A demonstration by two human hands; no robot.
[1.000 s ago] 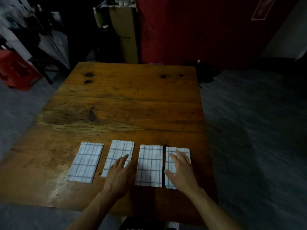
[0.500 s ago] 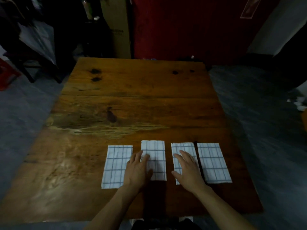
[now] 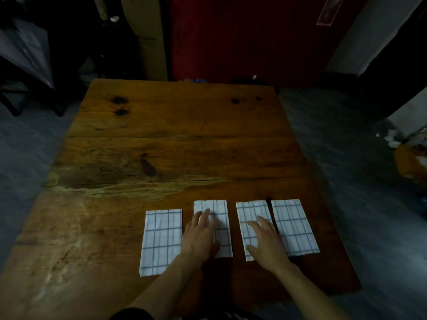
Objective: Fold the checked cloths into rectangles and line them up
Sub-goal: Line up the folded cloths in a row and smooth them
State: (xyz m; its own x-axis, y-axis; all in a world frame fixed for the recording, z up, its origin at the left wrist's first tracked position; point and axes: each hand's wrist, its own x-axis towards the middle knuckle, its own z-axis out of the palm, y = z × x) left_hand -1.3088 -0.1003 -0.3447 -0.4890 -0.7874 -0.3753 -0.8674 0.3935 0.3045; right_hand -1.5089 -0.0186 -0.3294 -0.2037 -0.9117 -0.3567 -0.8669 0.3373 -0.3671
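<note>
The wooden table [image 3: 180, 139] carries four folded checked cloths [image 3: 293, 227] in a row along its near edge. The left hand [image 3: 198, 236] and right hand [image 3: 265, 239] press flat, fingers straight, on the middle two. Any sideways drag could skew the row or open a fold.

A short line of dark print stands on the tall cardboard box [image 3: 147, 38] at the upper middle of the frame, too small and dim to read; no other text shows.
</note>
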